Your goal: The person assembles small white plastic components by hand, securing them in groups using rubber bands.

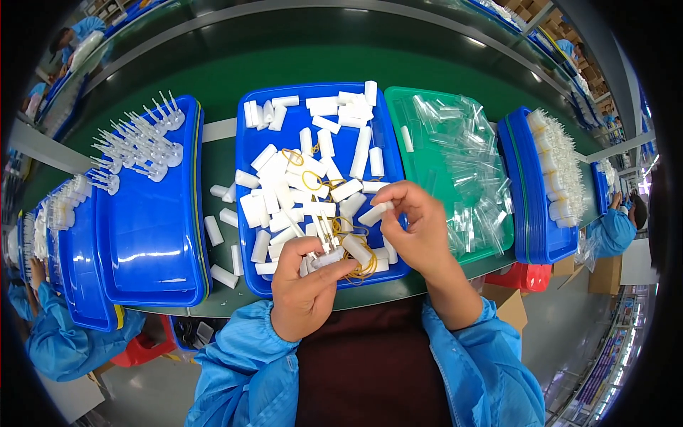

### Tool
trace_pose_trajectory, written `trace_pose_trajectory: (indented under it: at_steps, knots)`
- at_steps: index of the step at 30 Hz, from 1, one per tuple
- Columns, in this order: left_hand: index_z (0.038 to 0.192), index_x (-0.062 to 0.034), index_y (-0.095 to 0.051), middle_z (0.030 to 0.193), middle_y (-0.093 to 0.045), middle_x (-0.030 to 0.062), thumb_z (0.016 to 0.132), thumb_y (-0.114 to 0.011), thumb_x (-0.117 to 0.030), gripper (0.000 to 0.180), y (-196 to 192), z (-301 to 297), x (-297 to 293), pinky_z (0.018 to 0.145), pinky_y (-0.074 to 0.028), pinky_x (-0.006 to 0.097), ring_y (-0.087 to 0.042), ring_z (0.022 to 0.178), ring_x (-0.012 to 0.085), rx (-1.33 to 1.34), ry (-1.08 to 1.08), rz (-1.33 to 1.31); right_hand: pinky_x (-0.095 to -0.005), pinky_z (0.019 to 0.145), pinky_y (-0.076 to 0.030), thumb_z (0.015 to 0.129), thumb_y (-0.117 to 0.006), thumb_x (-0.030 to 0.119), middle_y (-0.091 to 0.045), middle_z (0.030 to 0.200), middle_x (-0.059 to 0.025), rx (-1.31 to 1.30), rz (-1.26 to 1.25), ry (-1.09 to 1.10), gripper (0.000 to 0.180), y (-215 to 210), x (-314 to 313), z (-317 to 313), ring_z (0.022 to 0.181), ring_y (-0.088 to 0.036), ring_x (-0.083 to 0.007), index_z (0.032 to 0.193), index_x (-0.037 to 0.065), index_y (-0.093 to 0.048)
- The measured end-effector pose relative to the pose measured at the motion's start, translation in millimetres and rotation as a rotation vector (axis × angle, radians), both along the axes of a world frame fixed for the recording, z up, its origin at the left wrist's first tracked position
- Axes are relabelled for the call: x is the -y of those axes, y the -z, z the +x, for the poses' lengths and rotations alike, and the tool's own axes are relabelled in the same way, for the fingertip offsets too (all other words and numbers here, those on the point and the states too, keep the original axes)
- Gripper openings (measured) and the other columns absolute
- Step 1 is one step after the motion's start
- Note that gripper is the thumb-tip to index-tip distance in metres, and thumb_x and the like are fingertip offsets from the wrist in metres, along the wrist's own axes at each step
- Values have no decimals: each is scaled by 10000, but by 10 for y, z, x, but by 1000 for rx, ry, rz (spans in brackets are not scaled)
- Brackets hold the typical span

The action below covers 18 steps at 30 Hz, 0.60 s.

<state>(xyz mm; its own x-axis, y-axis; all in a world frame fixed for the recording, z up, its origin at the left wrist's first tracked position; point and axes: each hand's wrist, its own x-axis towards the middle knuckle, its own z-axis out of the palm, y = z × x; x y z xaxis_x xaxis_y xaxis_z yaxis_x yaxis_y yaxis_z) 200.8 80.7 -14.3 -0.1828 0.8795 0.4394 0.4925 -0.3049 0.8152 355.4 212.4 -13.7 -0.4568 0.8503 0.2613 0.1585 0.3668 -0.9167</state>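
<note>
My left hand is closed around a clear plastic piece with several thin white prongs pointing up and away from me. Between thumb and forefinger, my right hand pinches a white foam-like block. Both hands are over the near part of a blue tray. Loose white blocks lie heaped in it, some upright and some on their sides. Yellow rubber bands are tangled among them, most of them beside my left fingertips.
A green tray with clear plastic sleeves adjoins on the right. Beyond it stand stacked blue trays bearing white pieces. On the left, a blue tray holds pronged pieces. Stray white blocks lie between trays.
</note>
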Motion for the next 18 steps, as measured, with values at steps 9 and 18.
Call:
trace_pose_trajectory:
  at_steps: [9,18]
  knots:
    - [999,-84,-702,984,-442,93,728,-679,40,298,-9,33,19,704,-465,275,-535,840,199,98,-60,6,-207,729,-477,851,-502,-89,-594,914,-52,-401,-481,-129,159,-132,147,-36,814,-587,-77,967,20,-510]
    - [902,-94,-696,973,-431,97,661,-785,-99,257,-60,24,-4,683,-451,297,-510,861,221,-14,-81,-88,-263,783,-487,836,-507,-78,-593,965,-121,-369,-384,-250,162,-170,330,-64,863,-594,-123,941,38,-465]
